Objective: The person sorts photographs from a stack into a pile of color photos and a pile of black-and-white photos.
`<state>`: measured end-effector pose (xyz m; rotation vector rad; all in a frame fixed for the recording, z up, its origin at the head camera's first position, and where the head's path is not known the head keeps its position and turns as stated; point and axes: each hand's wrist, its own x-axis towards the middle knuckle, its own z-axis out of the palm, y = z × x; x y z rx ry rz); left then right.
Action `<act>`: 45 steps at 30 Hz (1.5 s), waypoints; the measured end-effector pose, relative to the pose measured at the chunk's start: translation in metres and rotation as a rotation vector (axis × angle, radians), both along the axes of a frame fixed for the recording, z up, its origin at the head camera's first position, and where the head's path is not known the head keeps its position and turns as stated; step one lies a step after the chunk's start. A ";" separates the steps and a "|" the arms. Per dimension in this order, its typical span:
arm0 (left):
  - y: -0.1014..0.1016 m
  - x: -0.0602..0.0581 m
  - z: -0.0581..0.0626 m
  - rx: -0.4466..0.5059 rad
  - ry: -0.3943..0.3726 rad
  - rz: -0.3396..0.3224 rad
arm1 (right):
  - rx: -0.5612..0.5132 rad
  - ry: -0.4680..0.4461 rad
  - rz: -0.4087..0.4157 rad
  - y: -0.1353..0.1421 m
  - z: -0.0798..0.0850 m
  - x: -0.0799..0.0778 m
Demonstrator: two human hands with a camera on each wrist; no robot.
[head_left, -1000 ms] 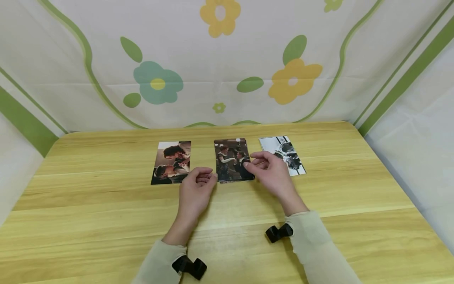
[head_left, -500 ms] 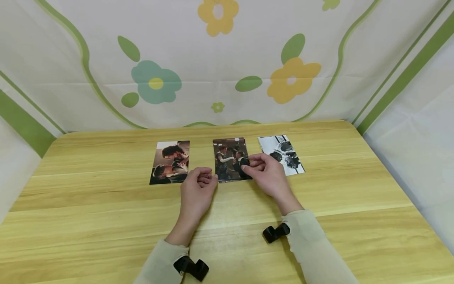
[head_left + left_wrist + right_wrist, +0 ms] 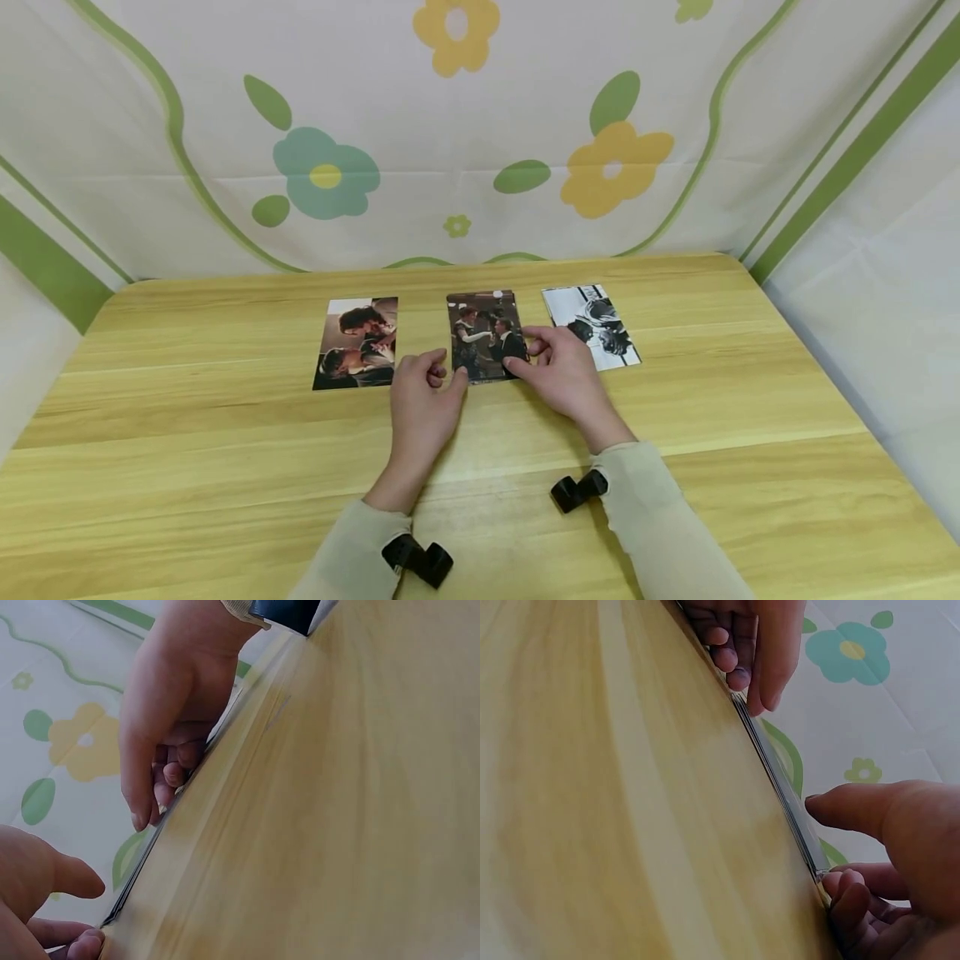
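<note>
Cloth (image 3: 442, 125) printed with big yellow and teal flowers, green leaves and wavy green lines hangs right behind the work, with broad green bands slanting down at either side. Up against it runs a pale wooden table (image 3: 225, 475), its grain going mostly from side to side. Two light sleeves, the left (image 3: 356, 554) and the right (image 3: 663, 508), come in over the near part of it, and out of them reach a person's bare hands. The left hand (image 3: 423, 400) and the right hand (image 3: 562, 375) flank a stack of prints (image 3: 487, 337) lying flat in the middle of the row, near the far edge of the table. Neither hand is clenched or clasping the stack — the fingers bend loosely, touching its two side edges, with the near thumb in each wrist view raised above it. The top print shows dark-dressed figures; from low down I can make out several layered edges. Well apart to the left lies a warm-toned print (image 3: 356, 343); to the right a black-and-white print (image 3: 592, 321) sits askew, partly behind the right hand. Smallest of all, a black device sits at each cuff — one left (image 3: 420, 560), one right (image 3: 577, 492).
</note>
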<state>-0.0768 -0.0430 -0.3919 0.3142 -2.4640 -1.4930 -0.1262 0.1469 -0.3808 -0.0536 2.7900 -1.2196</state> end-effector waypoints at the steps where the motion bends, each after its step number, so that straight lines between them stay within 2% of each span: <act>1: 0.001 0.000 0.000 -0.004 -0.002 0.003 | 0.003 0.003 -0.001 0.000 0.000 0.000; 16: 0.005 0.003 0.000 -0.073 -0.006 0.002 | 0.019 0.026 -0.008 -0.002 -0.003 0.001; 45: 0.004 0.002 -0.003 -0.071 0.003 0.007 | 0.021 0.023 -0.020 -0.006 -0.003 0.002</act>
